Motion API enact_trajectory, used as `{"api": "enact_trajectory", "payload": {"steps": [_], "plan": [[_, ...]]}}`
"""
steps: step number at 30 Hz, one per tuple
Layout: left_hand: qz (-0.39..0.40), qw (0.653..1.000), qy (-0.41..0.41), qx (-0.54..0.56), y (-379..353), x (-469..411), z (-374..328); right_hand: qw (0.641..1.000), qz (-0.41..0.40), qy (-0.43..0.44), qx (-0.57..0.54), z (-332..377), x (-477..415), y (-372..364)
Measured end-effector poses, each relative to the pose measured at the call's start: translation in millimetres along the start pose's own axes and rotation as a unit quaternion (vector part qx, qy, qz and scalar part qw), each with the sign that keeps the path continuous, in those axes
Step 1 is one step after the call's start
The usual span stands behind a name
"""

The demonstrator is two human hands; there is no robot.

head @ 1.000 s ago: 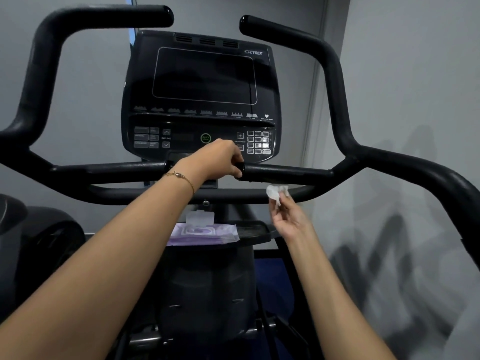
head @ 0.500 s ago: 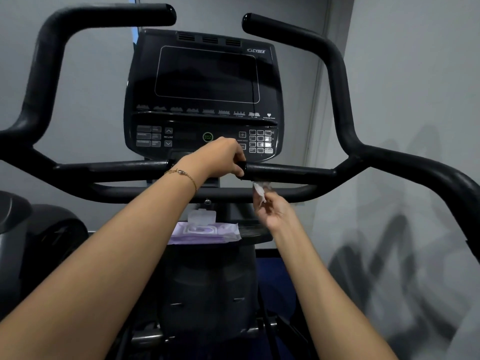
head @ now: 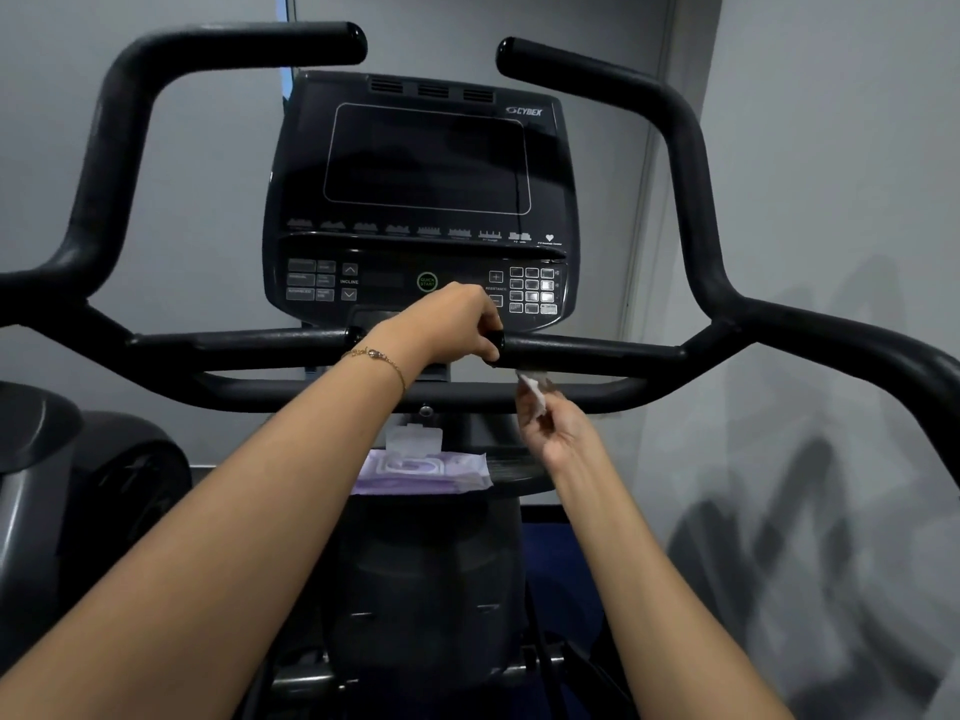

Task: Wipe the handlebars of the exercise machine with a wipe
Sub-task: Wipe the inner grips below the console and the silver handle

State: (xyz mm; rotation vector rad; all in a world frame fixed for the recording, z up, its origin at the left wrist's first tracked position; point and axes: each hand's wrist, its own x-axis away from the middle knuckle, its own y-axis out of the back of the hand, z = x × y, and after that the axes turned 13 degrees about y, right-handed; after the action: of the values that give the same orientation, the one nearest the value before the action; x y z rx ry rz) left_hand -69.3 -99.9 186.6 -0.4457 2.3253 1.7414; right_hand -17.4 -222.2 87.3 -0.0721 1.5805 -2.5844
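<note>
The black handlebars (head: 597, 353) of the exercise machine run across the view, with two tall curved grips rising left and right. My left hand (head: 457, 324) curls over the inner end of the centre bar, just below the console. My right hand (head: 558, 431) pinches a small crumpled white wipe (head: 534, 394), held up against the underside of the right centre bar, close to my left hand.
The dark console (head: 423, 200) with its buttons stands behind the bars. A purple pack of wipes (head: 423, 472) with its flap open lies on the black tray (head: 519, 472) below. Another grey machine (head: 62, 485) stands at the left, a grey wall at the right.
My right hand has carried the wipe left and up, from beneath the lower bar to the underside of the centre bar. My left hand has kept its grip.
</note>
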Motion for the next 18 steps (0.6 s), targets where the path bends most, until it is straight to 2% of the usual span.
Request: {"api": "enact_trajectory", "payload": {"steps": [6,13,18], "plan": [[-0.002,1.000,-0.001,-0.010,-2,0,0,0.999,0.025,-0.037,0.020,-16,14,-2],[-0.004,0.999,-0.001,-0.032,2,1,-2,0.990,0.059,-0.118,-0.054,-29,3,-18],[-0.005,1.000,-0.004,-0.016,-1,-1,0,0.987,-0.010,-0.118,-0.112,-16,6,-7]]}}
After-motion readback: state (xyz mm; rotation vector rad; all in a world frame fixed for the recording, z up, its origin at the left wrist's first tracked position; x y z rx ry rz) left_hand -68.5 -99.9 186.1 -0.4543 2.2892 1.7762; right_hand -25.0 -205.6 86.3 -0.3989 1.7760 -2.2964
